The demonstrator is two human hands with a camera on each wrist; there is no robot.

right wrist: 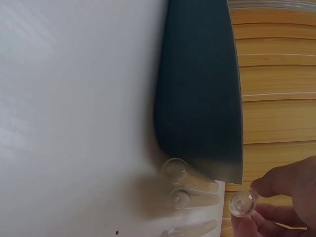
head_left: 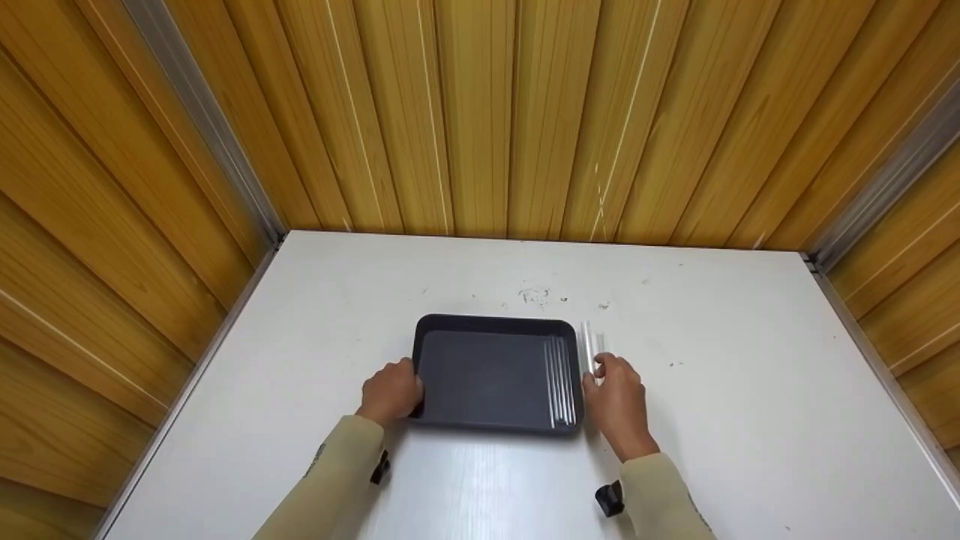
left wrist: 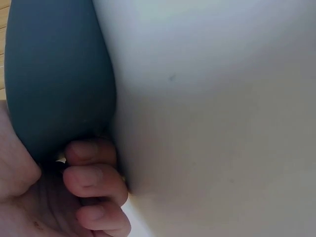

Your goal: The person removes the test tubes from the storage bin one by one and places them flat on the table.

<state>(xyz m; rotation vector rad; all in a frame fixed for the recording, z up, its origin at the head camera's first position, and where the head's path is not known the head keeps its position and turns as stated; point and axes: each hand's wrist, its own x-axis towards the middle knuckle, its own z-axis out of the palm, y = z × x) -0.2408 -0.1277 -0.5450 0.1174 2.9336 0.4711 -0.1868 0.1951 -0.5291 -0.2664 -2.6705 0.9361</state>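
from afar i see the left hand (head_left: 392, 390) clamped on the left edge of the tray (head_left: 480, 375), best held steady, tubes (head_left: 559, 382) lying inside its right side, then the right hand (head_left: 619, 405) pinching a tube (right wrist: 243, 203), best gripped lightly, near loose tubes (right wrist: 195, 199) on the table (head_left: 735, 390).

Place: a walled work booth (head_left: 97, 195); whether lab or workshop cannot be told.
Wood-grain plank panelling (head_left: 480, 120): across the top and down both sides of the frame.
Grey metal corner posts (head_left: 204, 112): upper left and right edge.
White tabletop (head_left: 735, 360): lower middle, scuffed.
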